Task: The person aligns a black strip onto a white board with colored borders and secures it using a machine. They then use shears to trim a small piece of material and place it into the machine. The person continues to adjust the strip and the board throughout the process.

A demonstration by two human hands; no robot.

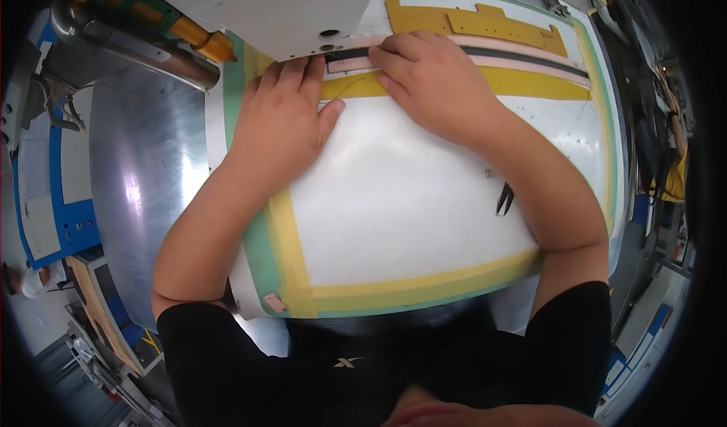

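Observation:
A long black strip (492,51) edged with pale pink material (560,65) runs left to right under the machine head. Along its near side lies a mustard-yellow strip (522,84) with a loose thread on it. My left hand (280,120) lies flat at the strips' left end, thumb spread, its fingertips partly hidden by the machine. Over the black strip, my right hand (435,82) presses down with bent fingers, its thumb apart at the strip's near edge. A black pointed tool (505,198), perhaps snips, lies beside my right forearm.
The white machine head (295,10) hangs low just beyond my left hand. Mustard-coloured flat pieces with notched edges (477,26) lie at the back. Yellow and green tape (409,287) borders the white work surface (394,207). A metal tube (163,56) stands at far left.

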